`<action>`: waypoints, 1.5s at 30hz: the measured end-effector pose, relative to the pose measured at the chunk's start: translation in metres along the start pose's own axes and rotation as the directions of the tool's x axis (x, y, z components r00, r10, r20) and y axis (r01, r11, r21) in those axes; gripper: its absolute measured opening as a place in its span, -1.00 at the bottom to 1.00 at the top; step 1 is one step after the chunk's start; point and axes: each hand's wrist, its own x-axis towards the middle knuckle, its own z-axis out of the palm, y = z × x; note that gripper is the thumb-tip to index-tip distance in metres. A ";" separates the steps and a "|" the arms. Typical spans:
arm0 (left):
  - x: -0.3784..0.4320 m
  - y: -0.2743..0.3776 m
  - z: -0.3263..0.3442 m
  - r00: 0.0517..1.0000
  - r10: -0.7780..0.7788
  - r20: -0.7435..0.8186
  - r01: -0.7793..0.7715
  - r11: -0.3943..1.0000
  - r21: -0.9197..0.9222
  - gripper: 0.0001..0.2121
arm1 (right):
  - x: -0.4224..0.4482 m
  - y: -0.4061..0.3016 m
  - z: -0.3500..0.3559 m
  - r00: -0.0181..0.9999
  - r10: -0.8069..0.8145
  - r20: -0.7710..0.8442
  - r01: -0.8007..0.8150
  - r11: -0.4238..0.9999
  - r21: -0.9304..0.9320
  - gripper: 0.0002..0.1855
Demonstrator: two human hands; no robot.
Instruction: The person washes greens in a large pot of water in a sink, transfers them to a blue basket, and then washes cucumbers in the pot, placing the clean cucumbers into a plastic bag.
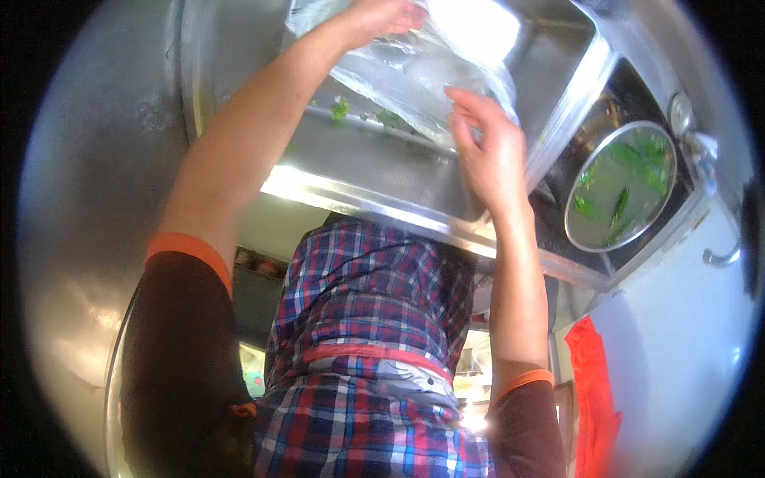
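Note:
A clear plastic bag (412,77) is spread across a stainless steel sink basin (382,155). My left hand (385,21) is over the bag's far part at the top of the picture; blur hides what its fingers grip, if anything. By the bag's right edge is my right hand (491,143), thumb and forefinger apart with nothing visible between them. Its other fingers are mostly hidden. Below the bag, small green leaves (340,109) lie along the basin's bottom, partly covered by the plastic.
A round metal pot (621,186) of cloudy water with green leaves stands in the right-hand basin. A faucet (705,149) is beyond it. Left is a steel counter (107,149). A red cloth (591,394) hangs at lower right. The sink's front rim (382,206) runs before my plaid apron.

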 end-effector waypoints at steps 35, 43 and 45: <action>0.031 0.030 0.264 0.693 -0.653 -0.306 -0.007 0.418 -0.908 -0.76 | -0.040 0.224 -0.037 0.824 0.542 0.167 -0.431 0.790 -0.437 -0.46; -0.050 0.113 0.251 0.685 -0.728 -0.042 0.330 0.361 -0.872 -0.77 | -0.079 0.160 -0.055 0.707 0.707 -0.006 -0.698 0.697 -0.166 -0.63; -0.099 0.175 0.251 0.624 -0.781 0.018 0.279 0.202 -0.939 -0.73 | -0.103 0.152 -0.046 0.803 0.329 -0.496 -0.426 0.900 -0.094 -0.68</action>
